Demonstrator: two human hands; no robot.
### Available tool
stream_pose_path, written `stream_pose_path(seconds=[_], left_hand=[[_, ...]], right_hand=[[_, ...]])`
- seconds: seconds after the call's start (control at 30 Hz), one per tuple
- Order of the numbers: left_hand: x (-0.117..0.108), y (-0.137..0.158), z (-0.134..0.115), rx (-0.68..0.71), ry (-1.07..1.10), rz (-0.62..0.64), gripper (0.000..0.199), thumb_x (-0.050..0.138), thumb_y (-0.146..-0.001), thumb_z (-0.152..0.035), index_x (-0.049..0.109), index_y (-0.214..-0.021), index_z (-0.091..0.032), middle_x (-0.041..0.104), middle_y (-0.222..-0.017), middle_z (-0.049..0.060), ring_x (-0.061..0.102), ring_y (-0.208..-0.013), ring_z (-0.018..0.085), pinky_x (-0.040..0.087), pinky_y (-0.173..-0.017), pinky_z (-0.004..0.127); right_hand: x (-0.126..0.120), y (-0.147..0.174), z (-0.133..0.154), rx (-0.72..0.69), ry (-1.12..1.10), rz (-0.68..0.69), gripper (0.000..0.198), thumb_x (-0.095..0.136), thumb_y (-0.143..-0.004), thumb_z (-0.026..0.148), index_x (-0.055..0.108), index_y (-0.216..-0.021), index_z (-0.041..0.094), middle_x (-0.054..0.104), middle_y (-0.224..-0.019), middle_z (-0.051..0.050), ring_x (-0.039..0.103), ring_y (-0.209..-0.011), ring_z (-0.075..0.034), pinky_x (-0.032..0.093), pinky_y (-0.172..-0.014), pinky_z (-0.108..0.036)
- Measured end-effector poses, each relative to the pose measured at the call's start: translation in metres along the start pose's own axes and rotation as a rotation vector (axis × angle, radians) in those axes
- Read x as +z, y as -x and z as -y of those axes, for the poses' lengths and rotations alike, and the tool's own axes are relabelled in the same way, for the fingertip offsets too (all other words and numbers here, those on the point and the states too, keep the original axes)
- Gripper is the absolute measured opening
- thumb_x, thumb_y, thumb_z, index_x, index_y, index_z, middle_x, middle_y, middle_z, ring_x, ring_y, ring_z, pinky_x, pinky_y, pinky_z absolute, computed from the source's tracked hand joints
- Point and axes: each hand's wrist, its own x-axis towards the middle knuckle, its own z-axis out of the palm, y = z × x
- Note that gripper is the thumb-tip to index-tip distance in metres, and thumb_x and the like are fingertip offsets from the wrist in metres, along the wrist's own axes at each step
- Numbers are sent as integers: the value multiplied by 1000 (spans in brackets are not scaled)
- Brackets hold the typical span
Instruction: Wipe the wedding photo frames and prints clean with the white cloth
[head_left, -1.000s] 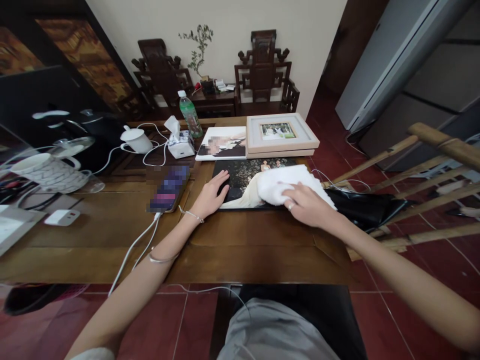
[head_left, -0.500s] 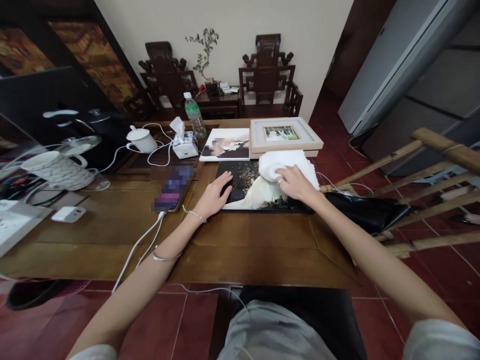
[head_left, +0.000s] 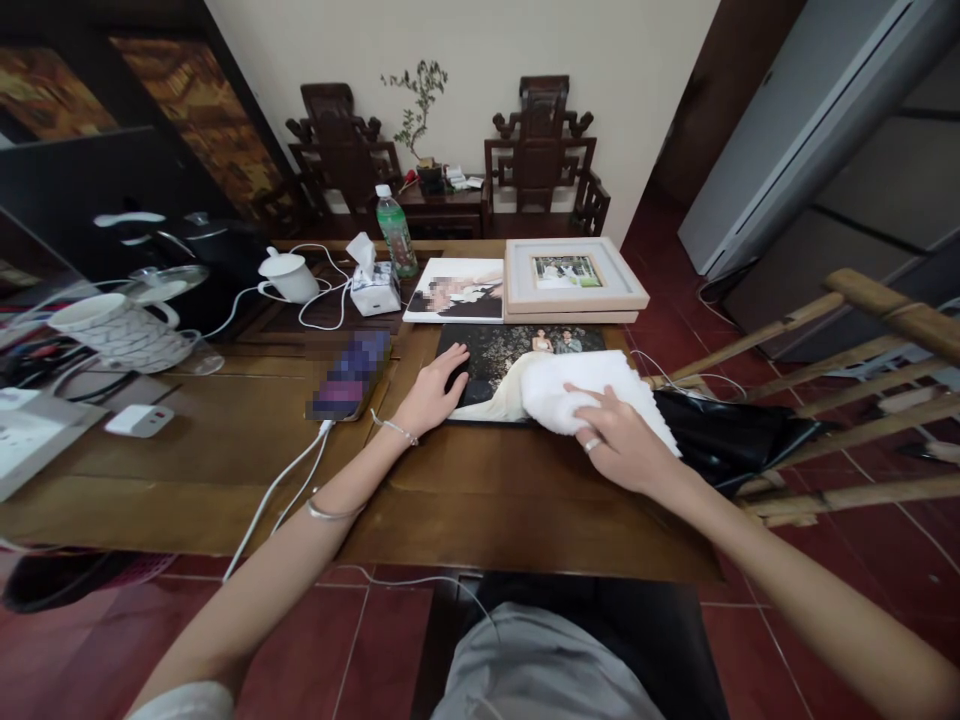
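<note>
A dark wedding photo panel (head_left: 491, 355) lies flat on the wooden table (head_left: 480, 500). My left hand (head_left: 433, 388) rests with fingers stretched on its left edge. In my right hand (head_left: 619, 435) is a white cloth (head_left: 585, 378), bunched under the fingers and pressed on the panel's lower right part. One corner of the cloth hangs past the panel's right side. Behind the panel are a light-edged photo panel (head_left: 457, 290) and a pale wooden picture frame (head_left: 641, 300), stacked on another frame.
Left of my hand lies a phone (head_left: 351, 375) with a white cable. Farther back stand a tissue box (head_left: 376, 290), a green-labelled bottle (head_left: 395, 235) and a lidded white cup (head_left: 289, 277). A patterned mug (head_left: 120, 335) is at left; a bamboo chair (head_left: 870, 300) stands right.
My right hand has drawn the cloth down toward me and slightly right, uncovering the two figures at the photo's top. My left hand stays on the panel's left edge.
</note>
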Motion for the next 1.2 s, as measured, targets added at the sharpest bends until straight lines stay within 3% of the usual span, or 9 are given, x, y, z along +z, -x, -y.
stream_pose_path(seconds=[0.2, 0.3, 0.43, 0.57, 0.73, 0.9, 1.03, 1.2], left_hand=[[-1, 0, 1, -5, -2, 13, 42, 43, -92, -34, 58, -124, -11, 52, -138, 16, 45, -133, 25, 34, -112, 47], [-2, 0, 0, -8, -3, 18, 41, 43, -93, -34, 58, -124, -14, 52, -139, 14, 44, -133, 24, 35, -112, 48], [-3, -1, -1, -16, 3, 22, 41, 43, -93, -34, 58, -124, -12, 52, -139, 15, 44, -133, 25, 34, -113, 46], [-3, 0, -2, -21, 4, 23, 42, 43, -93, -34, 58, -124, -9, 52, -139, 17, 43, -134, 25, 33, -113, 46], [-1, 0, -3, -22, 8, 6, 42, 43, -93, -33, 58, -123, -9, 52, -138, 17, 43, -134, 25, 33, -113, 45], [0, -1, -3, -34, -10, 4, 40, 44, -92, -32, 59, -122, -11, 53, -138, 16, 44, -133, 26, 34, -113, 47], [-1, -1, -3, -33, -8, 7, 40, 44, -92, -32, 59, -122, -11, 53, -138, 16, 44, -133, 26, 34, -113, 48], [-1, 0, -1, -24, -5, 5, 40, 44, -92, -34, 58, -123, -14, 53, -138, 14, 44, -133, 25, 34, -112, 49]], right_hand=[[-4, -72, -20, 140, 116, -23, 29, 37, -85, 21, 66, -84, 16, 70, -96, -14, 62, -91, -30, 40, -85, -42], [-4, -102, -25, 169, 139, -37, 31, 36, -86, 21, 67, -88, 16, 71, -93, -14, 61, -89, -29, 39, -76, -36], [-2, -120, -28, 189, 140, -68, 31, 36, -84, 19, 67, -85, 15, 71, -93, -14, 61, -89, -27, 38, -77, -35], [1, -103, -22, 154, 114, -48, 32, 36, -84, 18, 67, -89, 14, 70, -101, -16, 60, -98, -29, 37, -88, -41], [10, -39, -2, 30, 70, -33, 31, 39, -84, 17, 67, -97, 13, 59, -128, -20, 44, -130, -32, 22, -106, -59], [13, 11, 20, -91, -29, 43, 26, 43, -81, 14, 68, -86, 21, 66, -119, -14, 35, -137, -30, 16, -107, -68], [12, 4, 25, -77, -69, 52, 27, 42, -81, 13, 67, -85, 20, 66, -118, -15, 36, -136, -31, 16, -107, -68], [11, -49, 14, 23, -17, 28, 31, 39, -84, 15, 68, -96, 16, 63, -122, -16, 44, -129, -32, 24, -105, -61]])
